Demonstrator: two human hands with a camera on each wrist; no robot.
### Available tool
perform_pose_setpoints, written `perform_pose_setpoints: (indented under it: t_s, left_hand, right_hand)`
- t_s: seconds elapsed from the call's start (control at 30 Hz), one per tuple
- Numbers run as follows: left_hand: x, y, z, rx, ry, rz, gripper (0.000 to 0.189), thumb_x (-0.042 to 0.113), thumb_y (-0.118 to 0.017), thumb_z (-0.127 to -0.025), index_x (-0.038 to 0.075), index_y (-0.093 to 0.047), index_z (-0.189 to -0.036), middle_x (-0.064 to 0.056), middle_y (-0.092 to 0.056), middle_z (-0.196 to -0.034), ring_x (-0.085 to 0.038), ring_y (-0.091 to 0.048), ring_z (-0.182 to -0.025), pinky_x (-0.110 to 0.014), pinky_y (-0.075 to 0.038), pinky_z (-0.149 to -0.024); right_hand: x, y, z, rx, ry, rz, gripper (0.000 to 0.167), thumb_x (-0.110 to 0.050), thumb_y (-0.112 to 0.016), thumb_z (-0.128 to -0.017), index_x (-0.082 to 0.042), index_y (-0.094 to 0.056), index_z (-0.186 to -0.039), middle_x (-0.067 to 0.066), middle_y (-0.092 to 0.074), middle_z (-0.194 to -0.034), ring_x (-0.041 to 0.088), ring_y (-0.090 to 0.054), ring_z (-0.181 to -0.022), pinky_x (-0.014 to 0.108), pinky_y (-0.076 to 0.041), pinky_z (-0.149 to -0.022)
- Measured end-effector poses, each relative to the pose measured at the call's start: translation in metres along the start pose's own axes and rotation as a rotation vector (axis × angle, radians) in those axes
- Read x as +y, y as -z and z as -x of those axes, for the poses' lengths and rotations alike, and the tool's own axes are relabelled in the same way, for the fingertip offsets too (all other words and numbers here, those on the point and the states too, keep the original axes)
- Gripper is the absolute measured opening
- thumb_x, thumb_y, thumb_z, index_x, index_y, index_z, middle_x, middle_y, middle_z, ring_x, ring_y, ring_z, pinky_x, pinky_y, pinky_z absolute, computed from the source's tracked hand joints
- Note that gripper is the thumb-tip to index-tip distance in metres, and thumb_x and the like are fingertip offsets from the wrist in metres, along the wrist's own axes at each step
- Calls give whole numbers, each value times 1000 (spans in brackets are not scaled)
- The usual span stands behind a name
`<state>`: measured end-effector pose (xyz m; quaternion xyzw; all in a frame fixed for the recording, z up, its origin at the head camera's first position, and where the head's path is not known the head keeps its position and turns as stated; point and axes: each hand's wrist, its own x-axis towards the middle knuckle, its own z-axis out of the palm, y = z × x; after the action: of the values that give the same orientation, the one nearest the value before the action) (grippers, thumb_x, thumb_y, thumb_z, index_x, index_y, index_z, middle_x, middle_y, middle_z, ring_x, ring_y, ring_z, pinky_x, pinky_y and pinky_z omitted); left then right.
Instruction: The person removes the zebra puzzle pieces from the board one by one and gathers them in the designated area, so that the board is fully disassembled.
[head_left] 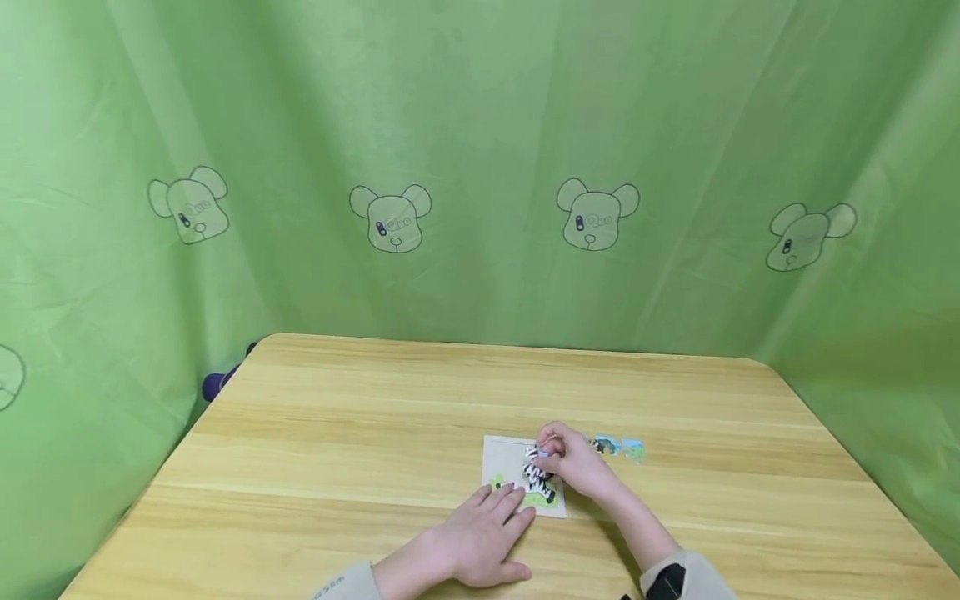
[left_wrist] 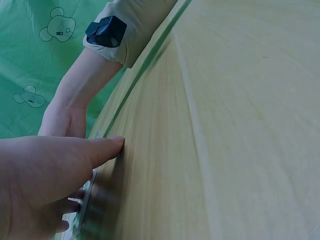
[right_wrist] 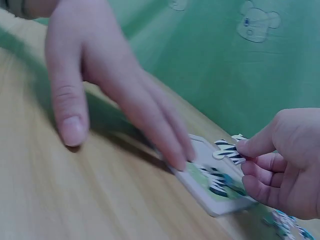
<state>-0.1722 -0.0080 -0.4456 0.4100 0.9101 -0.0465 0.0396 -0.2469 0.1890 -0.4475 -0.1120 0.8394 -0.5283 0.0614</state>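
A puzzle board (head_left: 504, 454) with a pale raised rim lies on the table, its lower part filled with green and zebra-striped pieces. My right hand (head_left: 576, 460) pinches a zebra-striped puzzle piece (right_wrist: 229, 151) between thumb and fingers, just above the board's right side. My left hand (head_left: 487, 533) lies with fingers extended, their tips on the board's lower left edge and the thumb on the wood. In the left wrist view my left hand (left_wrist: 45, 175) hides most of the board.
Several loose puzzle pieces (head_left: 618, 447), blue and green, lie right of the board, partly behind my right hand. The wooden table (head_left: 337, 417) ends at a green curtain (head_left: 480, 283). A purple object (head_left: 213, 385) shows past the table's left edge.
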Motion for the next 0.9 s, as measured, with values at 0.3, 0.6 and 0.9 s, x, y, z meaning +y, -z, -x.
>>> perform_pose_setpoints:
  t_s: [0.3,0.6,0.9]
  left_hand:
    - [1,0,2,0,9,43,73,61,-39,-89,16,-31,-145,-8,-23,-151,-22,-20,-138,-39,-21,-111]
    - [0,-1,2,0,7,56,73,61,-38,-90,16,-29,-146,-8,-21,-152,-21,-18,-139,-38,-21,-111]
    - [0,-2,1,-2,6,74,74,62,-37,-89,17,-28,-146,-8,-20,-152,-21,-18,-139,-38,-21,-111]
  right_hand:
    - [17,39,13,39,-90,-61,29,-1,-66,-79,4,-48,-102,6,-58,-76,16,-53,-62,24,-47,-51]
    - [34,76,27,36,-121,-29,31,0,-63,-81,7,-47,-106,7,-57,-78,16,-51,-65,25,-47,-54]
    - [44,85,31,43,-143,77,29,-1,-65,-80,6,-50,-104,6,-54,-75,15,-49,-61,25,-45,-50]
